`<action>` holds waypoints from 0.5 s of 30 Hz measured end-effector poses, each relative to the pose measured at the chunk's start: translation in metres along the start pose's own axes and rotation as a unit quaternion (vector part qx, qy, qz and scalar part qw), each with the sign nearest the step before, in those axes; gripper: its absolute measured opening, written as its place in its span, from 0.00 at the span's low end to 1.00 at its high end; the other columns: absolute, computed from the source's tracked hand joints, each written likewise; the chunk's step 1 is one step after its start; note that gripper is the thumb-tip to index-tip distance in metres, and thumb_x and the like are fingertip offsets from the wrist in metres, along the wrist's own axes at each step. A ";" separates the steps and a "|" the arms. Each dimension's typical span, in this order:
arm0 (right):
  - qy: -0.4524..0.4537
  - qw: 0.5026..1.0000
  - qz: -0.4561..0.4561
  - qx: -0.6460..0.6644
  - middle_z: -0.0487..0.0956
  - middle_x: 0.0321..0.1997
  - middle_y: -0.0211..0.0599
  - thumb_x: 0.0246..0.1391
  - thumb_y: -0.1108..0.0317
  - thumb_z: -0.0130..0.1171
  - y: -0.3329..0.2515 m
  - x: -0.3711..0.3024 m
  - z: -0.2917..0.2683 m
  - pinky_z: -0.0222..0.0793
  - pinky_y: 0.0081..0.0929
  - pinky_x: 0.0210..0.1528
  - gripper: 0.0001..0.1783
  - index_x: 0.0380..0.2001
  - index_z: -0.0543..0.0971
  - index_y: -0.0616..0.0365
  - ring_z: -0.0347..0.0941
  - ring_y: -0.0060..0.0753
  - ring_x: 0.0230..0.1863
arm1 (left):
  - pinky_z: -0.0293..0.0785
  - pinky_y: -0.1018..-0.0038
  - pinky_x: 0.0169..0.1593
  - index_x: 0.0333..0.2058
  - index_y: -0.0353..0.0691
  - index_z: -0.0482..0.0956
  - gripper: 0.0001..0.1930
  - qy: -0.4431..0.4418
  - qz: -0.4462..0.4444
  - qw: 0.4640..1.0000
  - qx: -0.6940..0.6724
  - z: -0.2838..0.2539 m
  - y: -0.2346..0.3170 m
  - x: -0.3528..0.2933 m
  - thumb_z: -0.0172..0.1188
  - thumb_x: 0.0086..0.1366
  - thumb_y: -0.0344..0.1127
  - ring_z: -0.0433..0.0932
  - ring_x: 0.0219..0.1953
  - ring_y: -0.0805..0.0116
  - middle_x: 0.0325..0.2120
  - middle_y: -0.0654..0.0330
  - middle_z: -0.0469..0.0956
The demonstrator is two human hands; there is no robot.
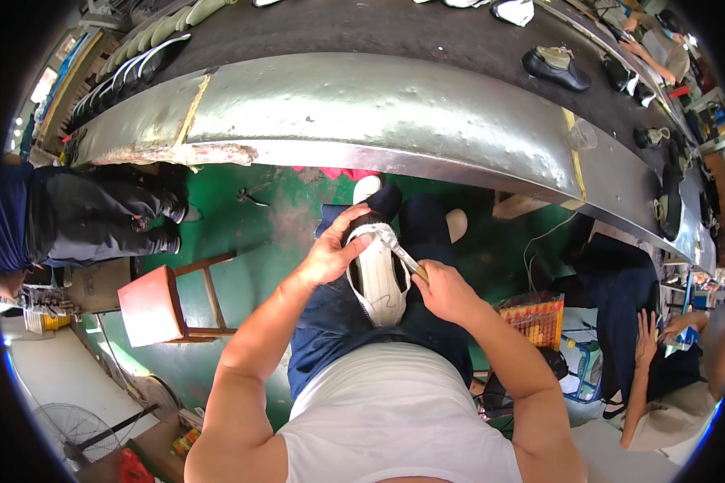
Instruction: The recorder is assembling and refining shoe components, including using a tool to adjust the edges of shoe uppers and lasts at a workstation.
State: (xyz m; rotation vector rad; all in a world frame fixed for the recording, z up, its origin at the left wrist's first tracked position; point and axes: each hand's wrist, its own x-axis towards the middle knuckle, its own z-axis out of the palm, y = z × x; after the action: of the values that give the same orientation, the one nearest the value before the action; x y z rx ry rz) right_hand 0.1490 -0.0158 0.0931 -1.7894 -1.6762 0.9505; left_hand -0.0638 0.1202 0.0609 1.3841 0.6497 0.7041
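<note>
A shoe [376,282] lies across my lap with its underside up, showing a pale insole face with a white edge folded in around it and a dark line drawn near the end closest to me. My left hand [330,254] grips its far end, thumb over the edge and fingers around the side. In my right hand [445,291] is a slim silver metal hand tool [407,259], plier-like, with a yellowish part by the fist. Its tip meets the white edge beside my left thumb; the jaws are too small to make out.
A metal-edged conveyor bench [314,97] curves ahead, carrying a dark shoe [556,68] and rows of other shoes. A red-topped stool [149,306] stands left on the green floor. People work at left and right; a wire crate [533,322] is at right.
</note>
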 end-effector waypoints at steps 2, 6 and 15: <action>-0.040 0.998 0.031 -0.047 0.80 0.39 0.56 0.61 0.64 0.56 -0.012 0.001 -0.012 0.73 0.46 0.46 0.15 0.42 0.76 0.67 0.77 0.61 0.41 | 0.64 0.71 0.63 0.59 0.41 0.69 0.21 0.012 0.001 1.000 -0.010 0.001 -0.003 0.001 0.57 0.69 0.28 0.68 0.58 0.70 0.54 0.60 0.73; -0.166 0.982 0.087 0.027 0.80 0.35 0.53 0.61 0.64 0.55 -0.015 0.004 -0.045 0.73 0.42 0.42 0.14 0.41 0.75 0.67 0.78 0.56 0.38 | 0.68 0.73 0.59 0.56 0.39 0.72 0.20 0.089 -0.066 0.994 0.005 0.007 -0.014 0.005 0.60 0.66 0.29 0.73 0.53 0.71 0.52 0.60 0.75; -0.031 0.999 0.038 0.011 0.78 0.28 0.46 0.58 0.57 0.62 -0.009 0.031 -0.009 0.72 0.40 0.31 0.19 0.33 0.73 0.65 0.77 0.51 0.27 | 0.65 0.71 0.63 0.65 0.36 0.63 0.30 0.046 -0.109 0.986 0.116 0.009 0.006 -0.004 0.61 0.66 0.33 0.71 0.59 0.64 0.58 0.54 0.72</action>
State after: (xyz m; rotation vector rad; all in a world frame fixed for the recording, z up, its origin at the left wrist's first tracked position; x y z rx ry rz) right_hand 0.1498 0.0166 0.1014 -1.8376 -1.6381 1.0628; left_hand -0.0592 0.1118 0.0679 1.4711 0.9662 0.5312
